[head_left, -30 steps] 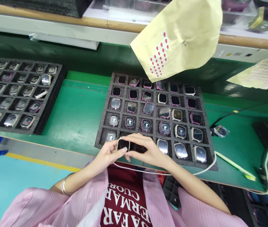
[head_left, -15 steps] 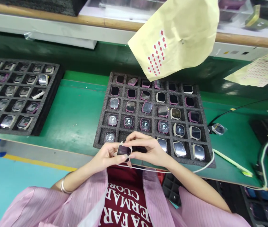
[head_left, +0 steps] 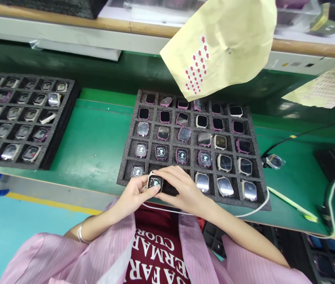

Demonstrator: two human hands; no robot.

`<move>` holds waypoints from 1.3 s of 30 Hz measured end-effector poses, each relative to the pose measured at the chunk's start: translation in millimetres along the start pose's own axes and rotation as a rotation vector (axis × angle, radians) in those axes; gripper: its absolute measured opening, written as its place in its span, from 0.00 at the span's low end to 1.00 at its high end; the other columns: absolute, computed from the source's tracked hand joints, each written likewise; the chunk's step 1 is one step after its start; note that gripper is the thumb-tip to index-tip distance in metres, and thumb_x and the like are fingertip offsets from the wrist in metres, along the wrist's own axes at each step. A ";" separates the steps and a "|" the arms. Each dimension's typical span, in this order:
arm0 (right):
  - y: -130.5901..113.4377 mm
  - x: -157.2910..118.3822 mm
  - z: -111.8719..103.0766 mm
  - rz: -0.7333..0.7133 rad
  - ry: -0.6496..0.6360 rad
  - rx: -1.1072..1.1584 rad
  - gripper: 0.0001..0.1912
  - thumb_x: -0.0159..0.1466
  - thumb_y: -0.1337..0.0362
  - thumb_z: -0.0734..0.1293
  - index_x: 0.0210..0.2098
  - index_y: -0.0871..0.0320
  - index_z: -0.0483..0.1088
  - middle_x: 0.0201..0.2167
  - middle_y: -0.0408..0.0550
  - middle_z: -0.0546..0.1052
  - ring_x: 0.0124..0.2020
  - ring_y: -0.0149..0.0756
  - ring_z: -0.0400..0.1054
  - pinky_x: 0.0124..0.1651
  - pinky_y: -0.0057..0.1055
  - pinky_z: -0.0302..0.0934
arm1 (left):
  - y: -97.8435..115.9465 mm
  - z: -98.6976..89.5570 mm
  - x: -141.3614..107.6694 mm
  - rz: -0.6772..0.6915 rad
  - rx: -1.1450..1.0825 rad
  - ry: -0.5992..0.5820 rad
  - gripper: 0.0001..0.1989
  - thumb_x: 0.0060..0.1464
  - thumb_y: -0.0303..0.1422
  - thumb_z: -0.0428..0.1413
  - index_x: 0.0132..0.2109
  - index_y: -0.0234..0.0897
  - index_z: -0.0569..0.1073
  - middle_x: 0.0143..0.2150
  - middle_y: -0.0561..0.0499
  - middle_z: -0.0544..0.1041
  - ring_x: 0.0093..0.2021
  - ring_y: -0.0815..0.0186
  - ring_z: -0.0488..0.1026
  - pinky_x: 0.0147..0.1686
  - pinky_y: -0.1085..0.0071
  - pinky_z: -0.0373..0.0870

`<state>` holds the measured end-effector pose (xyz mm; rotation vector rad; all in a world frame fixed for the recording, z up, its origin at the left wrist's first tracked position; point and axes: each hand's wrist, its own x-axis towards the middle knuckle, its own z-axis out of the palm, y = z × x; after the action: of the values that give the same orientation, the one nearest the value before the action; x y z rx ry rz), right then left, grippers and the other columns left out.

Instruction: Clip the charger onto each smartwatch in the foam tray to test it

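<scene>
A light-cased smartwatch (head_left: 155,182) with a lit dial is held between both hands over the front edge of a dark foam tray (head_left: 120,173). My left hand (head_left: 136,192) grips its left side, thumb across the lower screen. From the right, my right hand (head_left: 185,187) closes its fingers on the upper and right edge of the case. A white cable (head_left: 167,210) runs from beneath the hands toward the right; its end is hidden. Purple and light-cased watches fill many tray compartments, and several, such as one watch (head_left: 161,152), show lit dials.
Another foam tray (head_left: 59,130) of watches stands at the left on the green bench (head_left: 96,130). Yellow paper (head_left: 223,51) with red arrow stickers hangs over the tray's back. At the right lie a pale green stick (head_left: 293,204), a bagged watch (head_left: 274,161) and a black cable (head_left: 303,134).
The watch's screen has gone from dark to lit with a dial. Both hands have shifted slightly upward with it, and the right fingers have moved over its upper edge.
</scene>
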<state>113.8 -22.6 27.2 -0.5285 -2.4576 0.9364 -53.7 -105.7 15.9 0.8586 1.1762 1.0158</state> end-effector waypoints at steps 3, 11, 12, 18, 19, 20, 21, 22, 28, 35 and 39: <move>1.0 -0.6 0.9 0.009 -0.007 -0.008 0.23 0.62 0.63 0.69 0.55 0.59 0.63 0.45 0.54 0.74 0.44 0.43 0.69 0.46 0.41 0.63 | 0.5 1.3 -0.4 0.012 0.009 -0.001 0.13 0.55 0.41 0.56 0.36 0.32 0.70 0.30 0.53 0.67 0.32 0.68 0.61 0.34 0.73 0.59; 0.9 1.6 0.7 0.047 -0.041 0.024 0.22 0.63 0.62 0.68 0.55 0.57 0.63 0.45 0.53 0.75 0.45 0.43 0.69 0.47 0.42 0.63 | -2.0 2.5 0.5 0.030 0.085 0.015 0.13 0.57 0.40 0.54 0.36 0.33 0.69 0.30 0.53 0.66 0.32 0.67 0.61 0.33 0.73 0.60; 0.7 2.1 -0.3 0.044 -0.043 0.020 0.22 0.63 0.62 0.68 0.55 0.57 0.63 0.45 0.53 0.75 0.45 0.43 0.69 0.47 0.42 0.63 | -2.8 2.5 0.7 0.030 0.093 0.017 0.13 0.57 0.40 0.54 0.37 0.33 0.69 0.30 0.53 0.66 0.32 0.67 0.62 0.34 0.72 0.61; 4.7 6.3 -9.9 0.010 0.069 0.056 0.20 0.61 0.64 0.69 0.52 0.56 0.65 0.47 0.53 0.72 0.49 0.44 0.67 0.50 0.42 0.62 | -7.9 -3.1 -8.5 -0.007 0.052 0.017 0.18 0.55 0.41 0.57 0.48 0.36 0.69 0.38 0.49 0.73 0.39 0.63 0.69 0.41 0.69 0.67; 6.1 7.0 -10.4 0.029 0.081 0.043 0.21 0.60 0.63 0.69 0.52 0.57 0.65 0.47 0.54 0.72 0.49 0.45 0.66 0.51 0.43 0.61 | -7.7 -5.1 -11.5 -0.001 0.024 0.055 0.18 0.54 0.42 0.58 0.49 0.37 0.69 0.41 0.48 0.74 0.42 0.62 0.69 0.44 0.69 0.67; 7.4 7.6 -10.6 0.053 0.065 0.004 0.21 0.60 0.63 0.70 0.51 0.57 0.66 0.47 0.54 0.72 0.50 0.46 0.65 0.51 0.44 0.61 | -6.9 -7.1 -14.4 0.004 -0.006 0.106 0.19 0.54 0.42 0.58 0.49 0.37 0.70 0.44 0.47 0.74 0.46 0.61 0.69 0.46 0.68 0.67; 8.3 8.0 -10.8 0.078 0.023 -0.058 0.21 0.60 0.63 0.70 0.51 0.58 0.66 0.48 0.55 0.71 0.49 0.47 0.65 0.51 0.45 0.61 | -5.5 -9.0 -16.9 0.004 -0.034 0.158 0.19 0.54 0.42 0.58 0.50 0.38 0.69 0.46 0.46 0.74 0.49 0.60 0.69 0.48 0.68 0.66; 8.6 8.2 -11.5 0.096 -0.042 -0.131 0.21 0.60 0.62 0.70 0.52 0.58 0.66 0.50 0.57 0.70 0.49 0.48 0.65 0.50 0.46 0.61 | -3.5 -10.6 -19.0 -0.002 -0.055 0.200 0.19 0.55 0.42 0.57 0.50 0.38 0.69 0.48 0.46 0.73 0.51 0.60 0.68 0.49 0.69 0.66; 3.2 2.5 -39.0 0.114 -0.244 -0.376 0.19 0.62 0.59 0.68 0.51 0.58 0.68 0.57 0.59 0.64 0.54 0.51 0.60 0.49 0.47 0.58 | 8.7 -6.8 -16.1 0.032 -0.035 0.111 0.16 0.56 0.38 0.57 0.51 0.40 0.69 0.43 0.50 0.73 0.45 0.65 0.69 0.44 0.72 0.66; 8.7 -7.8 -44.9 0.147 -0.312 -0.558 0.19 0.56 0.63 0.73 0.45 0.63 0.70 0.52 0.62 0.69 0.47 0.55 0.63 0.43 0.48 0.60 | 8.7 12.6 12.2 0.026 0.032 -0.117 0.13 0.57 0.37 0.56 0.47 0.37 0.67 0.36 0.51 0.69 0.34 0.68 0.66 0.35 0.73 0.64; 16.8 -13.8 -52.0 0.163 -0.236 -0.384 0.17 0.56 0.63 0.73 0.43 0.60 0.70 0.53 0.60 0.68 0.51 0.54 0.64 0.48 0.50 0.60 | 8.1 18.1 22.0 -0.001 0.026 -0.185 0.16 0.55 0.37 0.57 0.48 0.37 0.65 0.34 0.53 0.68 0.26 0.74 0.59 0.25 0.76 0.58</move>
<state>156.2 9.2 46.3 -0.7962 -2.8646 0.6118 -35.7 -82.6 20.0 0.9514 1.0348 0.9016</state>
